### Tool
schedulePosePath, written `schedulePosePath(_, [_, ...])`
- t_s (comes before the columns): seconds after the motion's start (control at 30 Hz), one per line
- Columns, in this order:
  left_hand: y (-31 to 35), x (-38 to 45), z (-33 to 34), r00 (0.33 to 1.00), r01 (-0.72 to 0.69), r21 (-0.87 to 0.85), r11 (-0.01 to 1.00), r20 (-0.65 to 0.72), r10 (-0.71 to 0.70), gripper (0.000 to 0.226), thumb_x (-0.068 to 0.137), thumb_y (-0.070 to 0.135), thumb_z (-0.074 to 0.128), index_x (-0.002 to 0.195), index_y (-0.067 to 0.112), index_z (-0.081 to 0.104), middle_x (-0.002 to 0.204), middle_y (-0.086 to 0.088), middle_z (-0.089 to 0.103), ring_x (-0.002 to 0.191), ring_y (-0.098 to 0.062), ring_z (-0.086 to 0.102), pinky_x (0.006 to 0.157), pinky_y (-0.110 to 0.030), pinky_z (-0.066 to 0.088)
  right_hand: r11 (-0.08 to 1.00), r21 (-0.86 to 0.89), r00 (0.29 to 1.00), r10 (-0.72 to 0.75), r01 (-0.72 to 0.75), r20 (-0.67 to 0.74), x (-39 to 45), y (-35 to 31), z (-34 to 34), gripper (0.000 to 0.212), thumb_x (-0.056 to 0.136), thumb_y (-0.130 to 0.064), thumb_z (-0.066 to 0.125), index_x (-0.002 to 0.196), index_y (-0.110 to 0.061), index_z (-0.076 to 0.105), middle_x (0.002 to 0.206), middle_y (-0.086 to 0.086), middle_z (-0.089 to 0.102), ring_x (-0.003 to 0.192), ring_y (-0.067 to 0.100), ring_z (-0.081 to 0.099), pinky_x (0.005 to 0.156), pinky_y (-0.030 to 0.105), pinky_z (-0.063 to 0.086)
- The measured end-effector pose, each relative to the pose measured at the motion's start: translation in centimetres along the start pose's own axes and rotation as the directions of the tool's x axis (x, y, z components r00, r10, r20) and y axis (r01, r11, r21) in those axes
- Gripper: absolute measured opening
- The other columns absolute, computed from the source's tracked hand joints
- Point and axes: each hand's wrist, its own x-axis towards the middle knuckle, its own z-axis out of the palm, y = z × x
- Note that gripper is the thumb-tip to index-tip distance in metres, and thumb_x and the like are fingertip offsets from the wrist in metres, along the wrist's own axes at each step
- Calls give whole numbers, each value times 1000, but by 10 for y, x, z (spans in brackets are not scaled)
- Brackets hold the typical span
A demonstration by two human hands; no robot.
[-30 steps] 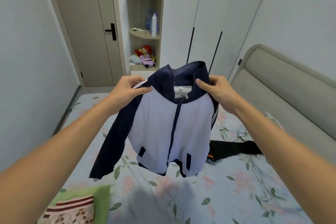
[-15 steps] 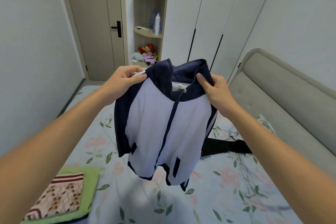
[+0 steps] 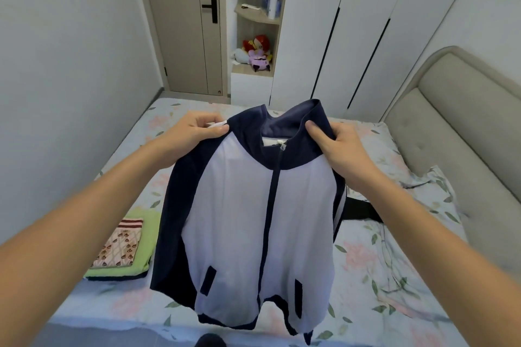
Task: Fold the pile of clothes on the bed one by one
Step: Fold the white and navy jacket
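2 hands are pinching the soft white zip-front jacket with navy collar and sleeves (image 3: 262, 214): left hand (image 3: 194, 132) and right hand (image 3: 335, 144) gripping its shoulders, fabric hanging limp below them above the floral bedsheet (image 3: 380, 276).

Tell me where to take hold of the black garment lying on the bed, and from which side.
Only one end of the black garment shows, flat on the floral bed sheet past the held jacket. Probably pinch that exposed right-hand edge from above with the right hand, once it lets go of the jacket's shoulder.

Head-worn camera looks forward and down, close over the bed (image 3: 366, 276).
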Motion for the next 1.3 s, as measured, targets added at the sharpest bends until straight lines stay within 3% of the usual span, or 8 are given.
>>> schedulePosePath(0.2, [-109,86,12,991,138,65,988,-10,-137,26,104,35,61,99,10,69,97,-20,73,75,-24,67,73,-36,51,975,-134,983,182,-176,28,76,106,33,37,103,-44,60,93,-12,77,91,4,79,90,24,75,87,49,58])
schedulePosePath(0.5, [-415,315,61,981,190,372,909,-119,-156,31,104,33,57,81,12,63,77,-12,66,72,-23,59,69,-38,45,880,-334,937,347,-339,-38,265,413,138,40,102,-37,63,83,-2,60,73,9,62,68,23,54,58,34,35])
schedulePosePath(0.6, [-507,387,82,973,193,553,811,-214,-86,17,105,28,54,97,15,64,91,-12,64,89,-34,60,75,-47,50,879,-305,929,362,-366,-73,311,516,172,20,101,-27,67,104,-8,60,80,-4,55,73,12,53,63,28,40])
schedulePosePath(0.7, [-577,420,125,949,210,692,691,-315,27,28,103,17,53,131,16,54,128,-18,49,122,-39,45,93,-53,49,872,-277,915,384,-404,-126,313,615,192,41,98,-21,67,135,-11,52,93,-1,63,87,16,61,77,31,50])
schedulePosePath(0.93, [-639,390,256,976,-208,728,653,202,84,43,101,31,57,142,21,51,136,-5,50,123,-27,48,96,-48,48,629,-579,832,526,-520,-175,176,732,190,51,96,-26,70,140,-13,47,140,13,45,132,36,43,105,48,44])
schedulePosePath(1.1, [-632,434,283,952,-255,753,607,306,20,56,100,29,61,153,23,43,152,-4,45,136,-31,41,105,-53,45,657,-275,712,637,-702,-294,177,740,177,62,90,-43,75,136,-12,48,129,10,52,124,32,49,102,46,47])
schedulePosePath(1.23, [-618,467,297,915,-342,786,515,403,-8,62,100,32,63,156,30,37,158,0,38,143,-29,32,106,-54,40,668,154,655,744,-728,-132,196,746,163,33,93,-34,77,82,-12,54,76,4,56,71,21,55,61,30,43])
schedulePosePath(1.3, [-609,480,305,885,-419,792,445,467,3,62,97,40,65,153,30,41,152,-4,44,138,-30,36,106,-50,38,644,223,657,754,-732,-19,197,744,154,24,94,-25,76,88,-5,67,81,10,73,66,21,68,58,28,52])
